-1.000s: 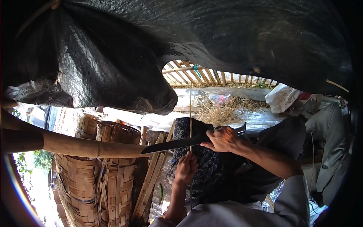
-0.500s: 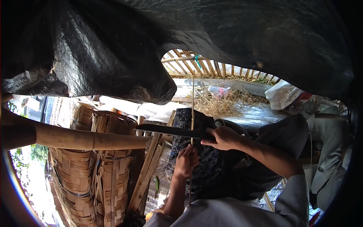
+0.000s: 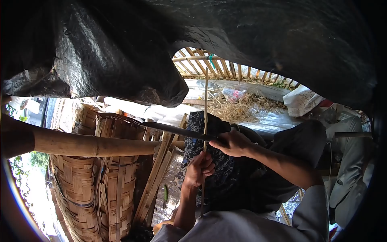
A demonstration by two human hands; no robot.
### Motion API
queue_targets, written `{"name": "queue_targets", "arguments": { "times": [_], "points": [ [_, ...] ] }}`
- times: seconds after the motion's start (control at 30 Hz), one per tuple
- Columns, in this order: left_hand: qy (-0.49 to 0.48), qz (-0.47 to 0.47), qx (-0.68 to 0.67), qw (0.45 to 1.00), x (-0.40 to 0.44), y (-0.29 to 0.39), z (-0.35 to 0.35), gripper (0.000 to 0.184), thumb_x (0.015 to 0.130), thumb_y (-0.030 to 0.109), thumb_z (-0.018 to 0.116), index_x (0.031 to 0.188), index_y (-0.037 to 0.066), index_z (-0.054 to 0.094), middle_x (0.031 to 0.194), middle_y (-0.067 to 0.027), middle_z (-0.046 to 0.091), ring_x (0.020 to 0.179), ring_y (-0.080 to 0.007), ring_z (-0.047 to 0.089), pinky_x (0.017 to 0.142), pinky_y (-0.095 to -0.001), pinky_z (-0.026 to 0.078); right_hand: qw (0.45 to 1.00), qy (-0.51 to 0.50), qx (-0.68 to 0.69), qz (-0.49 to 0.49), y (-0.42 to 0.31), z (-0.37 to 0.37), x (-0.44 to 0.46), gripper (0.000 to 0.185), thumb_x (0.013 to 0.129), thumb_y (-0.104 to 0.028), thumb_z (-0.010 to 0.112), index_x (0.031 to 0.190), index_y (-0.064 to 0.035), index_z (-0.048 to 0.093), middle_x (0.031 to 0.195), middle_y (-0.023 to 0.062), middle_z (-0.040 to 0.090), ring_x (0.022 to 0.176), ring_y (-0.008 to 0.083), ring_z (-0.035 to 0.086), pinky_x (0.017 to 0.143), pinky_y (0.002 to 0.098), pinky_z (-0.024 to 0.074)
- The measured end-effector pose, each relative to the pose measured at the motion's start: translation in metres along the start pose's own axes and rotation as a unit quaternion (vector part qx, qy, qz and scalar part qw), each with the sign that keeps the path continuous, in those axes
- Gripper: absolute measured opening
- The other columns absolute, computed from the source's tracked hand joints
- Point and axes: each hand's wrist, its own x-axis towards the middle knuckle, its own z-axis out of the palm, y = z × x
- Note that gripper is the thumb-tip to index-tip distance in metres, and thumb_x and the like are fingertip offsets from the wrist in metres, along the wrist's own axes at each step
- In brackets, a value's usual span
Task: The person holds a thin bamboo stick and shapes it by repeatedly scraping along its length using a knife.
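A thin pale strip (image 3: 206, 101) stands upright in the view, running past the patterned dark cloth (image 3: 196, 121) over my lap. My left hand (image 3: 199, 169) is closed round this strip, low down on it. Just above, my right hand (image 3: 231, 143) grips the handle of a long dark knife (image 3: 175, 129). The blade points left and crosses the strip a little above my left fist, its tip slightly higher than the handle. The knife's handle is mostly hidden inside my fingers.
Woven baskets (image 3: 82, 181) and wooden slats (image 3: 155, 181) stand at the left, behind a thick bamboo pole (image 3: 80, 144). Black sheeting (image 3: 258, 36) hangs overhead. Dry straw (image 3: 234, 109) lies ahead, before a bamboo fence (image 3: 197, 64). Another person's trousered leg (image 3: 346, 177) shows at the right.
My right hand has moved left and down with the knife, closer to my left fist, and the blade has tilted so its tip is higher. My left hand still holds the strip.
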Motion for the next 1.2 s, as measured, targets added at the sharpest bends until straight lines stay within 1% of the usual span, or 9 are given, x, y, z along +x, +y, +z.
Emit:
{"name": "queue_targets", "arguments": {
  "times": [0.2, 0.5, 0.6, 0.7, 0.8, 0.9, 0.97, 1.13, 1.2],
  "points": [
    [0.076, 0.044, 0.158, 0.984, -0.027, -0.01, 0.008, 0.037, 0.096, 0.03, 0.033, 0.108, -0.002, 0.049, 0.06, 0.0002, 0.036, 0.05, -0.0093, 0.035, 0.048, -0.0249, 0.033, 0.999, 0.032, -0.004, -0.037, -0.007, 0.005, 0.009, 0.057, 0.083, -0.054, 0.05, 0.061, -0.0023, 0.058, 0.051, 0.0161, 0.056, 0.051, 0.0318, 0.06, 0.049, 0.0393, 0.0462],
    [0.114, 0.035, 0.282, 0.952, -0.066, -0.02, -0.011, 0.037, 0.096, 0.027, 0.034, 0.107, -0.003, 0.051, 0.069, -0.0056, 0.053, 0.052, -0.0124, 0.05, 0.049, -0.0253, 0.042, 1.0, -0.004, 0.002, -0.009, -0.003, 0.005, 0.016, 0.056, 0.084, -0.053, 0.049, 0.063, -0.0018, 0.06, 0.049, 0.0181, 0.054, 0.052, 0.0333, 0.06, 0.05, 0.0406, 0.0461],
    [0.089, -0.005, 0.261, 0.961, -0.083, -0.022, -0.018, 0.037, 0.096, 0.026, 0.033, 0.109, -0.003, 0.051, 0.07, -0.0061, 0.055, 0.054, -0.0121, 0.052, 0.052, -0.0242, 0.044, 1.0, 0.009, 0.003, -0.02, -0.001, 0.005, 0.015, 0.051, 0.087, -0.047, 0.048, 0.061, -0.004, 0.056, 0.044, 0.0083, 0.049, 0.042, 0.0217, 0.053, 0.045, 0.0345, 0.0405],
    [0.104, -0.039, 0.259, 0.96, -0.102, -0.039, -0.036, 0.035, 0.095, 0.022, 0.03, 0.108, -0.004, 0.052, 0.067, -0.0059, 0.055, 0.053, -0.0131, 0.052, 0.049, -0.0236, 0.042, 1.0, 0.002, 0.005, -0.017, -0.001, 0.006, 0.017, 0.051, 0.087, -0.047, 0.048, 0.061, -0.0039, 0.056, 0.045, 0.0079, 0.049, 0.042, 0.0194, 0.053, 0.045, 0.0339, 0.0403],
    [0.114, -0.007, 0.338, 0.934, -0.112, -0.045, -0.039, 0.034, 0.095, 0.021, 0.032, 0.106, -0.004, 0.053, 0.064, -0.0042, 0.054, 0.052, -0.01, 0.05, 0.047, -0.0219, 0.04, 1.0, -0.01, 0.03, 0.001, -0.005, 0.004, 0.015, 0.057, 0.086, -0.052, 0.045, 0.063, -0.0019, 0.06, 0.048, 0.0169, 0.053, 0.05, 0.0311, 0.06, 0.049, 0.0393, 0.0449],
    [0.135, 0.059, 0.331, 0.932, -0.105, -0.042, -0.022, 0.028, 0.095, 0.02, 0.04, 0.103, -0.003, 0.055, 0.059, 0.0029, 0.047, 0.05, -0.0026, 0.04, 0.045, -0.0188, 0.03, 1.0, 0.012, 0.023, -0.016, -0.007, 0.004, 0.015, 0.057, 0.087, -0.052, 0.045, 0.062, -0.002, 0.059, 0.047, 0.016, 0.053, 0.048, 0.0295, 0.059, 0.048, 0.0388, 0.0442],
    [0.175, 0.115, 0.315, 0.926, -0.091, -0.042, -0.019, 0.028, 0.095, 0.02, 0.041, 0.097, -0.003, 0.057, 0.053, 0.0052, 0.041, 0.045, -0.0014, 0.035, 0.041, -0.0193, 0.025, 0.999, 0.003, 0.035, 0.003, -0.011, -0.003, 0.014, 0.054, 0.089, -0.047, 0.043, 0.06, -0.0035, 0.055, 0.045, 0.008, 0.049, 0.042, 0.0185, 0.052, 0.045, 0.0341, 0.0398],
    [0.219, 0.161, 0.398, 0.876, -0.035, -0.011, 0.006, 0.029, 0.094, 0.021, 0.043, 0.094, -0.003, 0.059, 0.053, 0.005, 0.04, 0.044, -0.002, 0.035, 0.04, -0.0202, 0.025, 0.998, -0.002, 0.036, 0.052, -0.001, 0.005, 0.016, 0.053, 0.091, -0.046, 0.039, 0.061, -0.0046, 0.055, 0.043, 0.0094, 0.047, 0.04, 0.0216, 0.051, 0.044, 0.0354, 0.0399],
    [0.223, 0.167, 0.384, 0.88, -0.017, -0.001, 0.012, 0.029, 0.093, 0.022, 0.044, 0.094, -0.002, 0.06, 0.053, 0.0048, 0.04, 0.044, -0.0024, 0.035, 0.04, -0.0205, 0.026, 0.978, 0.018, -0.157, -0.138, 0.008, 0.008, 0.015, 0.032, 0.094, -0.034, 0.035, 0.107, -0.0131, 0.055, 0.048, 0.0155, 0.051, 0.043, 0.0321, 0.055, 0.037, 0.041, 0.0425]
  ]
}}
